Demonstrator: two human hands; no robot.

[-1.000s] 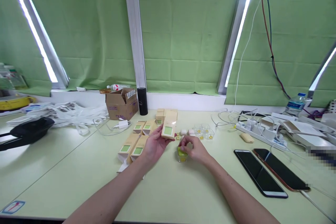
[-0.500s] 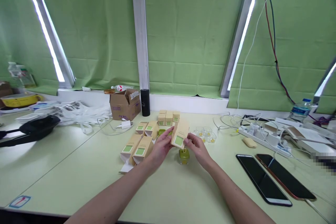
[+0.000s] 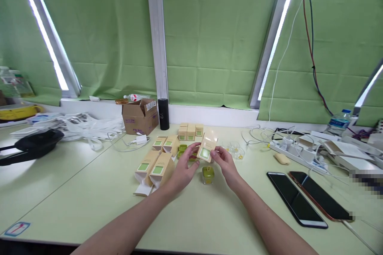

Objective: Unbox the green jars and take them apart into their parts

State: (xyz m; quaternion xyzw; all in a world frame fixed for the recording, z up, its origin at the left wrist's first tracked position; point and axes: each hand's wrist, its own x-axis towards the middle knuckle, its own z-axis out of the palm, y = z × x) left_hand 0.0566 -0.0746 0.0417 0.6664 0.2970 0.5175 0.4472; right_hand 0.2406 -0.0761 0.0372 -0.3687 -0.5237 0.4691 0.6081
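Observation:
A small kraft-paper box (image 3: 208,143) with a green square on its front is held tilted above the table. My right hand (image 3: 226,167) grips its right side, thumb on the front near the label. Curved around the box's left edge, my left hand (image 3: 184,171) has its fingertips at the upper edge and its thumb by the lower corner. Just below stands a small clear glass jar with a green lid (image 3: 208,174). Left of my hands are several similar boxes (image 3: 161,169), the nearest with white flaps open. Green lids (image 3: 182,151) lie partly hidden behind my left hand.
Smaller kraft boxes (image 3: 187,131) stand at the back, and clear jars (image 3: 235,150) sit behind my right hand. Two phones (image 3: 296,199) lie at right, near a power strip (image 3: 296,157) with tangled cables. A cardboard carton (image 3: 140,117) and black cylinder (image 3: 163,114) stand by the wall.
The held box has tilted and turned slightly between my hands. My left fingers have spread wider around its edge. The whole view has shifted a little.

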